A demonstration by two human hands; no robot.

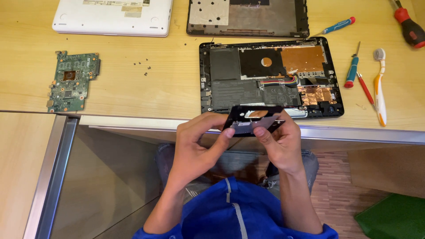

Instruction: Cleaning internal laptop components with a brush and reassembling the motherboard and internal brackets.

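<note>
Black panel [254, 118] is grasped by left hand [195, 146] & right hand [279, 144], tilted up for inspection, 6 o'clock of opened laptop [270, 79].

Looks like a small electronics repair bench: an opened laptop chassis [271, 79] on a light wooden worktable [168, 84], a bare green circuit board [72, 81], loose screws [142, 67], screwdrivers [352, 66] lined up alongside, a toothbrush [380, 84], and another white laptop [113, 16] flipped over.
</note>
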